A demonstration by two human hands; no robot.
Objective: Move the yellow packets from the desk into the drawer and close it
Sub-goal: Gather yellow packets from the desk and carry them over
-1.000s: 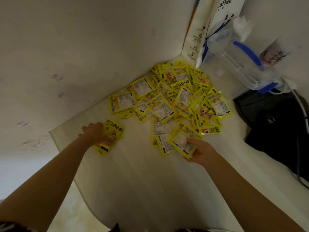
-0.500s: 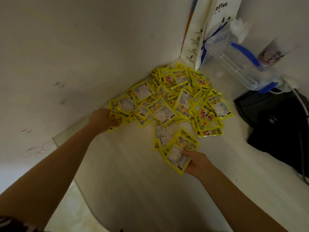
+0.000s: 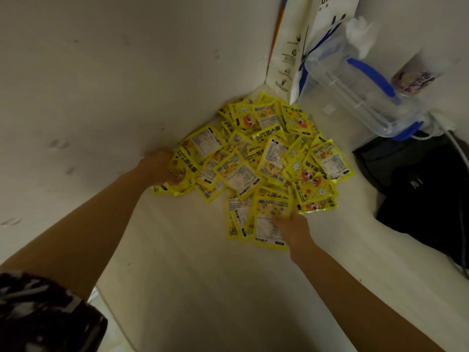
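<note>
A heap of several yellow packets lies on the white desk, pushed into the corner by the wall. My left hand is at the heap's left edge and grips a small bunch of packets against the desk. My right hand is at the heap's near edge; its fingers pinch a packet that lies on top of a few others. No drawer is in view.
A white paper coffee bag stands in the back corner. A clear plastic jug with a blue handle sits to its right, beside a printed cup. A black bag and white cables lie on the right.
My left hand has carried its bunch of packets up from the near left to the heap's left edge. My right hand has gathered packets at the near edge and shifted slightly right.
</note>
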